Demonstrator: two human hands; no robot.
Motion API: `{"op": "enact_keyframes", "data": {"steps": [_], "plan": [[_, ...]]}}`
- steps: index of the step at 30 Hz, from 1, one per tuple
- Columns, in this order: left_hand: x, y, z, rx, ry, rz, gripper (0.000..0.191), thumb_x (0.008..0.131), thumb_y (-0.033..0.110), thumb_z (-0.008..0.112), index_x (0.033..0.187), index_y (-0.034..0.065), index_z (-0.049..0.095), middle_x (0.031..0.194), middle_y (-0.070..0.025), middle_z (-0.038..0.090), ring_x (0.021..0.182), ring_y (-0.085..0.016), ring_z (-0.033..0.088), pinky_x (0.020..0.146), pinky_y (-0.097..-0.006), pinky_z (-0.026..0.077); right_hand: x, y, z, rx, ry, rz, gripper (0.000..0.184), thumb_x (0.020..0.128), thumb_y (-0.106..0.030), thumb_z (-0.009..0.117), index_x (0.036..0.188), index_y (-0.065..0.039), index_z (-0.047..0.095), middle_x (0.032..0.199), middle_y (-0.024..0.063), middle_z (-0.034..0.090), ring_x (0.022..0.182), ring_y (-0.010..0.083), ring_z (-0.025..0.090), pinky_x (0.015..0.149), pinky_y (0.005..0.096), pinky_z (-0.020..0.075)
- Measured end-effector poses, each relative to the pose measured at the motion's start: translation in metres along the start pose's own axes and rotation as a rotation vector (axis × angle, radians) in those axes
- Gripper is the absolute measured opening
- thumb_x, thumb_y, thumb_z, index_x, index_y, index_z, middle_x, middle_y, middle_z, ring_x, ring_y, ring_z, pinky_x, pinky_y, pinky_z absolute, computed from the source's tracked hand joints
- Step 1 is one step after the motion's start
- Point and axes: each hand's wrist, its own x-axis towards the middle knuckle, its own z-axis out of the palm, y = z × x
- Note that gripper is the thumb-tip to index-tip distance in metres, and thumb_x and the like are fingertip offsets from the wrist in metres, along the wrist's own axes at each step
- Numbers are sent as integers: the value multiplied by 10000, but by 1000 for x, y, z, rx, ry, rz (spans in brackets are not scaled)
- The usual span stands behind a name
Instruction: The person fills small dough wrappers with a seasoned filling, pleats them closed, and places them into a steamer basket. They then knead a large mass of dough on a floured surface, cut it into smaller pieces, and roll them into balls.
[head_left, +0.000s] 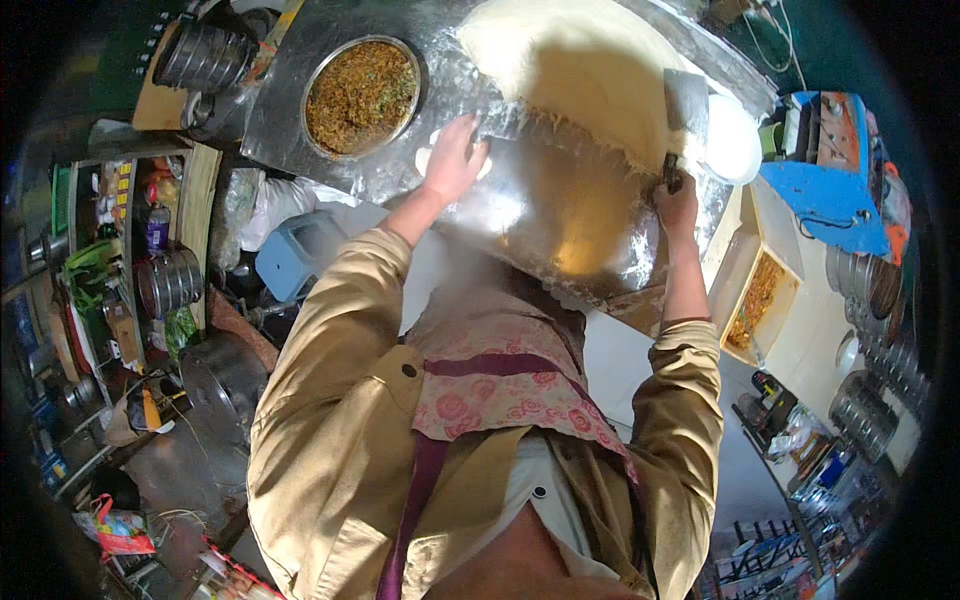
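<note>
My left hand (452, 161) is over small pale dough pieces (422, 160) on the floured metal worktop (517, 176); their edges show on both sides of it. Whether the fingers grip any dough is hidden. At the worktop's right side, my right hand (678, 201) grips the dark handle of a broad-bladed cleaver (685, 101). The blade points away from me, along the right edge of a large pale dough sheet (600, 82). Up and left of my left hand stands a round metal tray (363, 97) of brown chopped filling with green bits.
A white round container (733, 140) stands beside the blade. Below right is a pale rectangular bin (757, 300) with chopped food inside. A blue plastic stool (296, 255) and a crowded shelf (131, 247) are at left. Stacked metal steamers (206, 54) stand at upper left.
</note>
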Motion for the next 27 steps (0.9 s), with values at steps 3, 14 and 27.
{"op": "enact_keyframes", "data": {"steps": [3, 14, 27], "plan": [[46, 17, 30, -457, 5, -515, 552, 926, 304, 709, 1357, -14, 573, 1191, -236, 656, 1090, -363, 612, 967, -410, 484, 24, -34, -28, -187, -65, 62, 398, 912, -226, 683, 1229, 7, 622, 1002, 253, 711, 974, 395, 694, 866, 453, 534], [202, 78, 98, -493, 169, -985, 926, 790, 455, 830, 1477, -22, 432, 1479, -208, 506, 1362, -362, 485, 1179, -424, 347, -59, -148, -104, 451, -86, 112, 263, 1040, -290, 598, 1195, -80, 625, 681, -14, 564, 515, 44, 491, 451, 216, 374], [96, -8, 114, -1226, 99, -825, 522, 821, 89, 756, 1294, 46, 539, 1104, -124, 660, 891, -248, 716, 592, -378, 613, 34, -284, 47, -587, -520, -577, 359, 975, -143, 556, 1328, -81, 578, 1112, 245, 681, 969, 430, 676, 844, 485, 556]]}}
